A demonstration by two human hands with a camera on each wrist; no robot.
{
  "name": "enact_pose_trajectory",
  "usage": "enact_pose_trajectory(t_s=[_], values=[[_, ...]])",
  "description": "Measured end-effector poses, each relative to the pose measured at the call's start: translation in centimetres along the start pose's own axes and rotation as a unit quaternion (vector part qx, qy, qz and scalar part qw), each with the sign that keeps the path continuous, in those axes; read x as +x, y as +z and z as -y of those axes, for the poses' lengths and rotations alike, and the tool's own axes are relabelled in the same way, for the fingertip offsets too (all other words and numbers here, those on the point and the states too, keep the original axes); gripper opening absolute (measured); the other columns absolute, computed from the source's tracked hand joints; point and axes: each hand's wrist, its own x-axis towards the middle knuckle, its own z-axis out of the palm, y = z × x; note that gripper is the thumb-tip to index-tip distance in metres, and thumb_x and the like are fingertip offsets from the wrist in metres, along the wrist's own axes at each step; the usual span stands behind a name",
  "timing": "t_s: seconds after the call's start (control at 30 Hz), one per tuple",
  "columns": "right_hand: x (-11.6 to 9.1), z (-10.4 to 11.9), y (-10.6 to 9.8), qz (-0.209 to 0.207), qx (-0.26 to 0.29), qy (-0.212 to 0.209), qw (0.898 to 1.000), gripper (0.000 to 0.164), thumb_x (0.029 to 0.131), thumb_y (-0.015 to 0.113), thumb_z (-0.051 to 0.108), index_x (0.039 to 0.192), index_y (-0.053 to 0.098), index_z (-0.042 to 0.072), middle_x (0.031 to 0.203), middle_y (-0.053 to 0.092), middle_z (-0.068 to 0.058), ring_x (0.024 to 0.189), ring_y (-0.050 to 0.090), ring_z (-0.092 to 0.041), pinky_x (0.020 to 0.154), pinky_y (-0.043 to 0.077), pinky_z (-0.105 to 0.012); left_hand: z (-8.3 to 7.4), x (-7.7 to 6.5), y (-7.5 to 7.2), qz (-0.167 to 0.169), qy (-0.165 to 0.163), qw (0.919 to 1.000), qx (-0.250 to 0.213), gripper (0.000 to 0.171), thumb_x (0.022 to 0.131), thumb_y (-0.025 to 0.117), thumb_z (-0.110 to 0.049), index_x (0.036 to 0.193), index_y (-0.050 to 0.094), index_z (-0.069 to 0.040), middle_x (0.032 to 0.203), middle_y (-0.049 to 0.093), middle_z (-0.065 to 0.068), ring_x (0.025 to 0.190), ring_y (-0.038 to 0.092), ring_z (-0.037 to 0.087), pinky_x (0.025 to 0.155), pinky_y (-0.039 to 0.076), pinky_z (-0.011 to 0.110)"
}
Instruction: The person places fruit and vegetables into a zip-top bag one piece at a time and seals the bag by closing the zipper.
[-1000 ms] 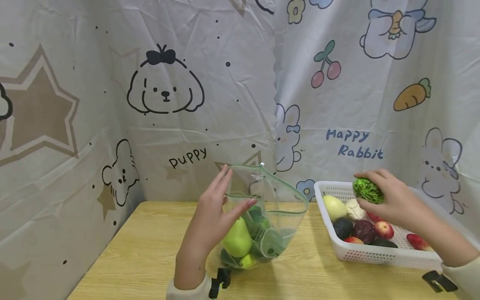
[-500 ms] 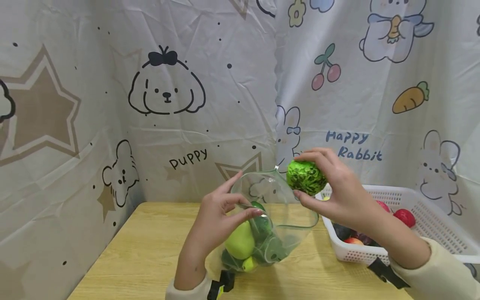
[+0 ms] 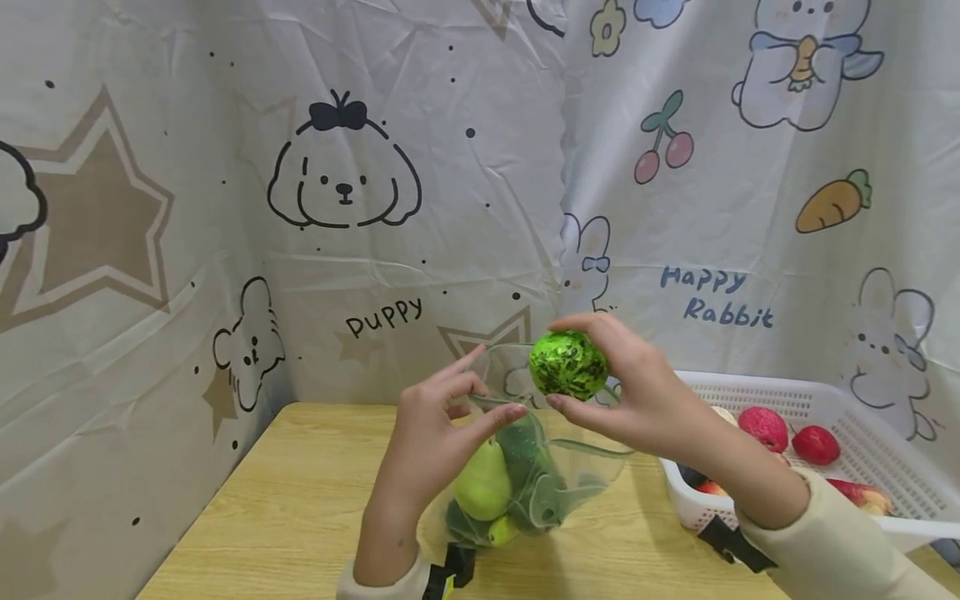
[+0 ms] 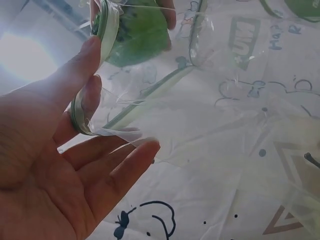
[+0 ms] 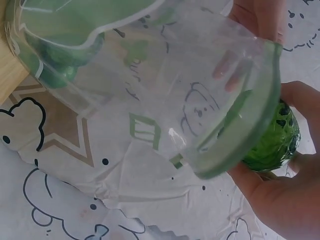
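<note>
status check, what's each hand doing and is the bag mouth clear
Left hand holding clear bag at its open mouth. Right hand gripping green bumpy ball by the opening. No obstruction visible there.

Table [image 3: 285, 500]: light yellow wood-grain top. Resting on it mid-span, clear green-rimmed zip bag [image 3: 588, 482], mouth upward. To the right, white perforated plastic basket [image 3: 877, 421], sitting flat; strip of bare wood between the two.
</note>
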Motion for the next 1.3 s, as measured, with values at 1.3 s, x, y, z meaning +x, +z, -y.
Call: enact_pose_trajectory(t_s=[1.3], values=[[-4.4, -20.4, -1.7, 0.276, -0.131, 0.163, 0.938, 0.019, 0.078, 0.062, 0.004, 0.095, 0.062, 0.012, 0.1, 0.065, -0.025, 0.092, 0.059, -0.043, 0.072, 0.055, -0.057, -0.2, -0.3, -0.9, 0.004, -0.025, 0.9996, 0.011, 0.028, 0.073, 0.071, -0.047, 0.071, 0.062, -0.021, 0.132, 0.06, -0.003, 0.121, 0.049, 0.008, 0.089, 0.056, 0.038]])
